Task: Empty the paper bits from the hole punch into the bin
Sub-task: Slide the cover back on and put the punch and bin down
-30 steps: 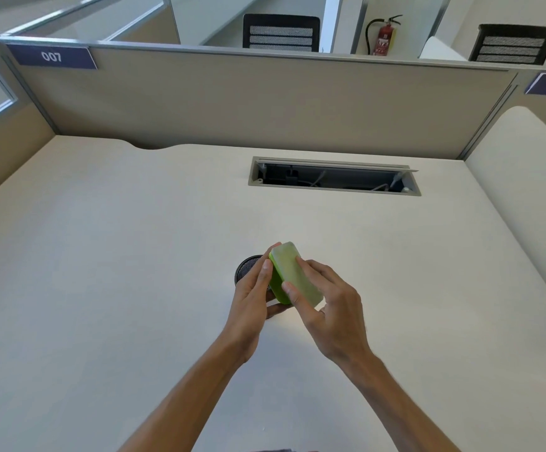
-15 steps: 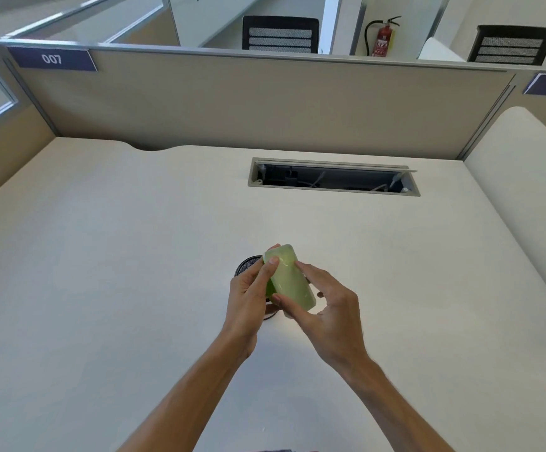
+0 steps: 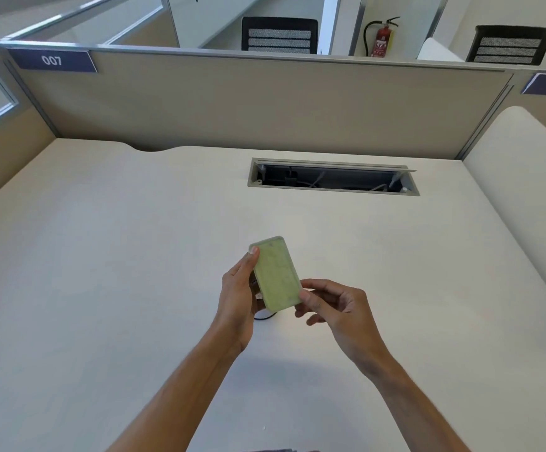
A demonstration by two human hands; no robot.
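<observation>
Hole punch [image 3: 276, 274], pale green with its flat underside turned toward the camera, is held above the middle of the desk [image 3: 102, 256], gripped along its left edge by the left hand [image 3: 237, 288]. Its lower right corner is pinched between thumb and fingers of the right hand [image 3: 333, 308]. A dark rim beneath it, mostly hidden, is possibly the bin [image 3: 265, 316].

Green hole punch [image 3: 276, 274] underside-up over the desk [image 3: 102, 256], between left hand [image 3: 237, 298] and right hand [image 3: 336, 308].
</observation>
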